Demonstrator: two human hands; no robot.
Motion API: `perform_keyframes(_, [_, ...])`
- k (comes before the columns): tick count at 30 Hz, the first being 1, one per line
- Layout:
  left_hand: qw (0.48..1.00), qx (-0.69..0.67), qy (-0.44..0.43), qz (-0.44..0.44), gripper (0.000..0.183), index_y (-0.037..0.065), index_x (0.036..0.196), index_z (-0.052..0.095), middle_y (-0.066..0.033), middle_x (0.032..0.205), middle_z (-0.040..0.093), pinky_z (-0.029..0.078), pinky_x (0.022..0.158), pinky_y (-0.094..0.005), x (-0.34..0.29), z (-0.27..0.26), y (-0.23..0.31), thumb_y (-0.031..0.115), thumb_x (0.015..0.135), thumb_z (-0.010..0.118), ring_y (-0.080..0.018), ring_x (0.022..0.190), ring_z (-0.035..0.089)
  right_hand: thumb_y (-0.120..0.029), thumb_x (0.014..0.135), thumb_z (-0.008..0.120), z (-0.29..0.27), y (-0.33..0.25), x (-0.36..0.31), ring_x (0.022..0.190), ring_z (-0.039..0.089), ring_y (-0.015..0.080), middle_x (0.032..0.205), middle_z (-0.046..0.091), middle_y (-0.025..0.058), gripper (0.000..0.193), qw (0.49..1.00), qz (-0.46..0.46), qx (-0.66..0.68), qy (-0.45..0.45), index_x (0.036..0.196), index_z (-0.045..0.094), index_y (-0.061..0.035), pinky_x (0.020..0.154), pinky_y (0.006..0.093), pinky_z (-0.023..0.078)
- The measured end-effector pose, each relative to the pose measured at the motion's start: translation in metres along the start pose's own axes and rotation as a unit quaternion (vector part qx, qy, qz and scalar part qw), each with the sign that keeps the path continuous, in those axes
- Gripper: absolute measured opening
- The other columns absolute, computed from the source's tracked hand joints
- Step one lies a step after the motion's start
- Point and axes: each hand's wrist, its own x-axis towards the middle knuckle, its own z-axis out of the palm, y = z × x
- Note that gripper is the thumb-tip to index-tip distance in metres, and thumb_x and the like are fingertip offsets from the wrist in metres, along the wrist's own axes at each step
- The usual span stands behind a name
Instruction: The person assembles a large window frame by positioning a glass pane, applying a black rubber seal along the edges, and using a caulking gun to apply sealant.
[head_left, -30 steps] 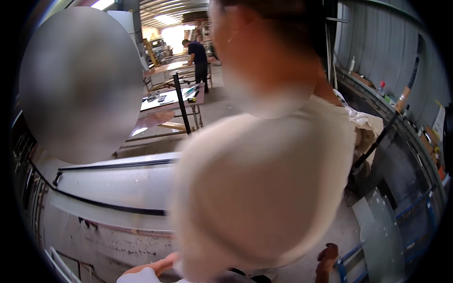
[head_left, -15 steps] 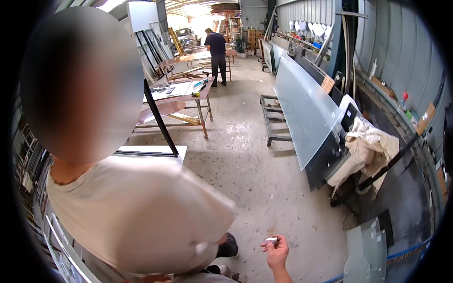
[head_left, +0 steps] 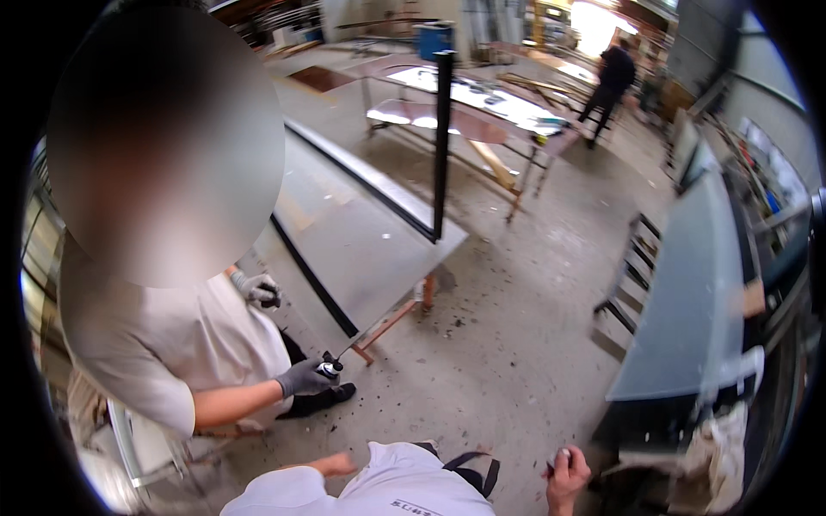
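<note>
My right hand (head_left: pixel 568 475) is raised at the lower right, its fingers curled closed. A small whitish bit shows at the fingertips, too small to name. Left of my light shirt (head_left: pixel 404 486), my left hand (head_left: pixel 337 465) is low and smeared by motion, so its fingers do not show clearly. Nearest to it on the left stands a co-worker in a light T-shirt (head_left: pixel 185 344). The co-worker's gloved hand (head_left: pixel 301 378) grips a small black-and-white tool (head_left: pixel 329 368) at the corner of a worktable (head_left: pixel 379 279). Their other gloved hand (head_left: pixel 258 290) hangs beside the table.
Black frame bars (head_left: pixel 314 275) lie on the worktable, and one black post (head_left: pixel 442 146) stands up from it. A large frosted glass sheet (head_left: pixel 684 292) leans at the right near a low metal rack (head_left: pixel 632 271). Farther off are another table (head_left: pixel 508 107) and a person in dark clothes (head_left: pixel 611 77).
My view has swung left and down, bringing the worktable, the co-worker's gloved hands and my shirt into sight. My right hand now has its fingers curled in more.
</note>
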Motion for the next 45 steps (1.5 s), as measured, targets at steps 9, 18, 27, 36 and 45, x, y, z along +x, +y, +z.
perform_keyframes(9, [0.885, -0.363, 0.283, 0.078, 0.031, 0.001, 0.091, 0.07, -0.0185, 0.084, 0.067, 0.05, 0.07, -0.0393, 0.013, -0.105, 0.264, 0.028, 0.082, 0.057, -0.0271, 0.072, 0.062, -0.018, 0.096, 0.057, -0.071, 0.055, 0.176, 0.066, 0.058, 0.0124, 0.079, 0.062, 0.0058, 0.027, 0.984, 0.108, -0.018, -0.143, 0.115, 0.06, 0.0001, 0.057, 0.0263, 0.049])
perform_keyframes(18, [0.819, -0.495, 0.245, -0.155, 0.032, -0.003, 0.09, 0.07, -0.0167, 0.076, 0.066, 0.05, 0.064, -0.042, 0.084, 0.036, 0.315, 0.026, 0.077, 0.063, -0.025, 0.07, 0.062, -0.005, 0.089, 0.057, 0.011, -0.056, 0.445, 0.069, 0.056, 0.0087, 0.08, 0.058, 0.0031, 0.009, 0.859, -0.293, -0.154, -0.391, 0.094, 0.061, 0.0015, 0.06, 0.0231, 0.047])
perform_keyframes(27, [0.765, -0.553, 0.218, -0.246, 0.034, 0.002, 0.081, 0.071, -0.0141, 0.068, 0.065, 0.05, 0.062, -0.0435, 0.113, -0.058, 0.431, 0.034, 0.08, 0.058, -0.0302, 0.062, 0.061, 0.007, 0.085, 0.046, 0.157, -0.348, 0.503, 0.078, 0.06, 0.0232, 0.088, 0.06, 0.0139, 0.028, 0.578, -0.449, 0.322, -0.6, 0.108, 0.062, 0.0026, 0.068, 0.0302, 0.05])
perform_keyframes(36, [0.803, -0.464, 0.358, -0.105, 0.034, 0.003, 0.084, 0.069, -0.0207, 0.081, 0.066, 0.049, 0.067, -0.0428, 0.257, -0.236, 0.5, 0.033, 0.084, 0.052, -0.0355, 0.073, 0.063, -0.001, 0.084, 0.055, 0.299, -0.441, 0.601, 0.075, 0.062, 0.0227, 0.084, 0.063, 0.0125, 0.024, 0.296, -0.344, 0.267, -0.85, 0.107, 0.064, 0.0016, 0.067, 0.0325, 0.051])
perform_keyframes(45, [0.786, -0.466, 0.375, -0.154, 0.03, 0.002, 0.087, 0.069, -0.0202, 0.083, 0.067, 0.049, 0.071, -0.0428, 0.24, -0.364, 0.558, 0.027, 0.08, 0.056, -0.0352, 0.076, 0.063, 0.004, 0.083, 0.057, 0.485, -0.407, 0.714, 0.08, 0.061, 0.0261, 0.094, 0.062, 0.0136, 0.027, 0.327, -0.465, 0.173, -0.805, 0.109, 0.06, 0.0054, 0.069, 0.0327, 0.05])
